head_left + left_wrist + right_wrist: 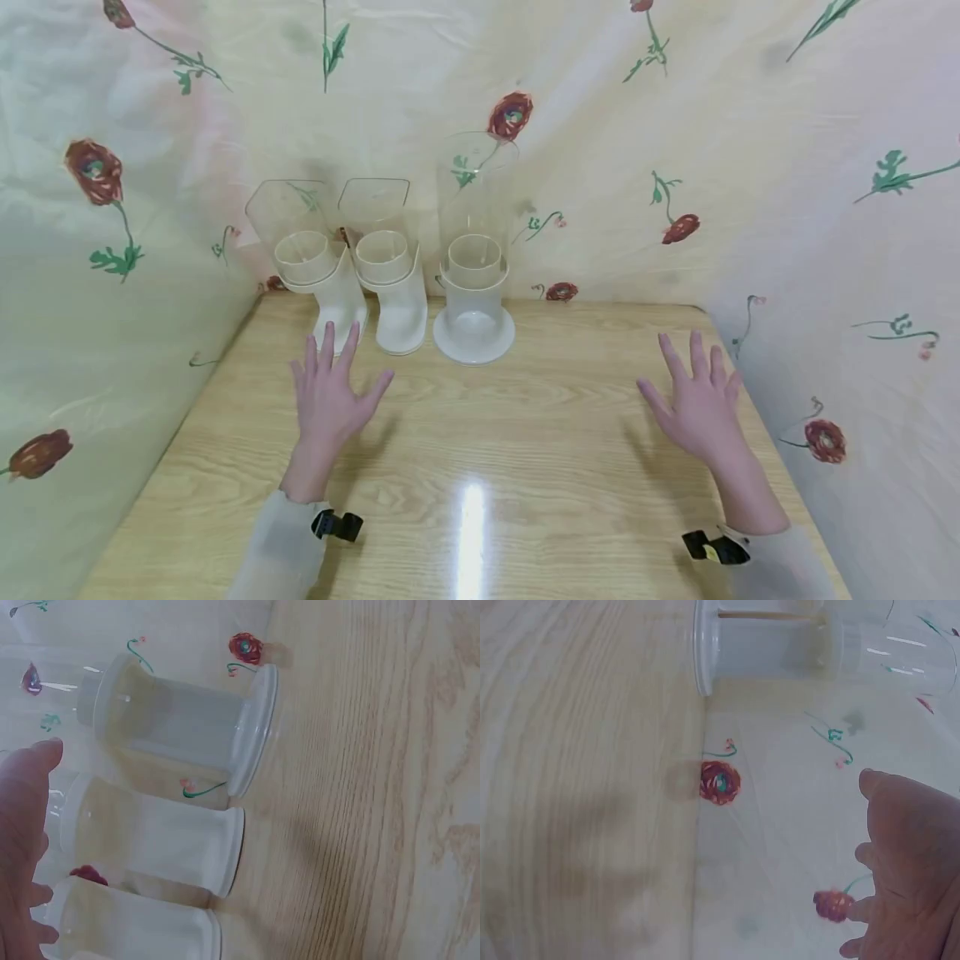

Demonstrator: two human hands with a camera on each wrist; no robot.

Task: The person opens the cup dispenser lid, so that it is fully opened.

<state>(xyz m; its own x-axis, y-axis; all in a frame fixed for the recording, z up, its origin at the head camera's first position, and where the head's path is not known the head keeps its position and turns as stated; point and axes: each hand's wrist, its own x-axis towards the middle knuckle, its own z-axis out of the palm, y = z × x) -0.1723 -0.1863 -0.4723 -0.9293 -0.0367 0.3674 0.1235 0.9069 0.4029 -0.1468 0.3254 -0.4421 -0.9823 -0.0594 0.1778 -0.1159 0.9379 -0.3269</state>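
Observation:
Three white stands with clear upper parts line the back of the wooden table. The left stand point(339, 304) and the middle stand point(402, 312) each carry a see-through angular holder above a cream ring. On the right stand point(474, 329), which has a round base, rises a tall clear cylinder point(476, 192). My left hand point(330, 400) hovers over the table with fingers spread, in front of the left stand, holding nothing. Well to the right of the stands, my right hand point(697, 408) is also spread and holds nothing. Both hands show partly at the edges of their wrist views.
Flower-patterned cloth point(600, 125) covers the back and both sides around the wooden table point(525, 442). A bright light reflection lies on the tabletop near the front. Dark straps sit on both wrists.

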